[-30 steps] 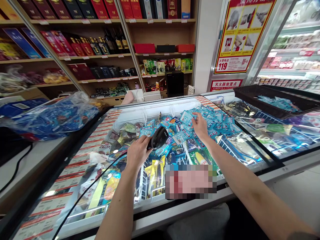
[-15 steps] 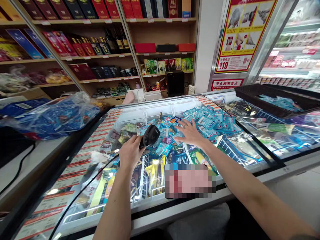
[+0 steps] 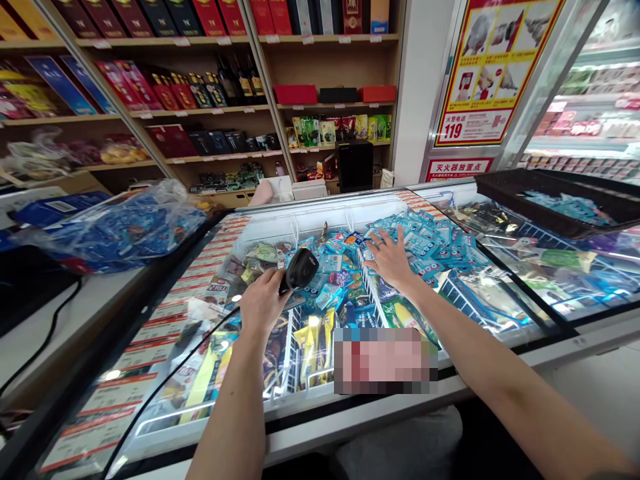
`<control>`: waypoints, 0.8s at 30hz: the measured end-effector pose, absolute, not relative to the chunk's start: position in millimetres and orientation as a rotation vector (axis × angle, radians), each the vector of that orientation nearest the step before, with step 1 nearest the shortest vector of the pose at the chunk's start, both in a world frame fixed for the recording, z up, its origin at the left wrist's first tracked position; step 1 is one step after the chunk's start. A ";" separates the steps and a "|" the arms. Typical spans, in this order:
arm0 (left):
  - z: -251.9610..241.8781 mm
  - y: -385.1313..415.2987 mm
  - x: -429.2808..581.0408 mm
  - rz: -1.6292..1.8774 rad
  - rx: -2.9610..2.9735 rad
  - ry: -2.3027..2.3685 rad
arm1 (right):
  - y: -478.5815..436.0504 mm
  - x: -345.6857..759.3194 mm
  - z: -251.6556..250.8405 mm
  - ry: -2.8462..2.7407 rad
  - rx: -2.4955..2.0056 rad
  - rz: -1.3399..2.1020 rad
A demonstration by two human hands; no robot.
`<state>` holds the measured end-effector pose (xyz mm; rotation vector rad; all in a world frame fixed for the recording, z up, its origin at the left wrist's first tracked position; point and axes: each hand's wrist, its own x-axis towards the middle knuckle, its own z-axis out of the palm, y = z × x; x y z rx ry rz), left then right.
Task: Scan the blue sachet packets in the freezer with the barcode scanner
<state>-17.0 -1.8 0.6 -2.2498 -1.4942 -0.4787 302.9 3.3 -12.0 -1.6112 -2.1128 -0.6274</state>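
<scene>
My left hand is wrapped round the handle of a black barcode scanner, whose cable trails down to the left. The scanner's head is over small blue packets in the glass-topped chest freezer. My right hand, with a ring on one finger, is open with its fingers spread. It reaches over the left edge of a larger pile of blue packets; whether it touches them I cannot tell. A blurred-out flat object lies at the freezer's front edge.
White wire baskets divide the freezer, with yellow packets in front. A dark tray with more blue packets stands at the right. Plastic-wrapped blue goods lie at the left. Shelves of boxes and bottles stand behind.
My right hand has shifted slightly right and away, its fingers now more spread and off the packets they were over. My left hand keeps the scanner in nearly the same place.
</scene>
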 end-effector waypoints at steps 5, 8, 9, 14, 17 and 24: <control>2.5 -4.0 -17.0 -0.479 -2.245 -1.544 | 5.5 286.5 -15.7 -2.424 -1.252 -0.519; 3.0 -4.6 -17.1 -0.463 -2.255 -1.547 | 6.7 280.8 -22.2 -2.550 -1.120 -0.425; 3.1 -4.6 -17.1 -0.461 -2.253 -1.544 | 6.1 280.1 -23.1 -2.560 -1.106 -0.394; 4.5 -4.0 -17.4 -0.469 -2.243 -1.536 | -0.1 281.1 -17.9 -2.518 -1.073 -0.240; 4.9 -3.9 -17.1 -0.469 -2.250 -1.533 | 1.9 279.9 -17.0 -2.412 -1.123 -0.162; 3.6 -5.9 -13.1 -0.444 -2.291 -1.473 | 20.4 270.3 -29.9 -2.336 -1.327 -0.137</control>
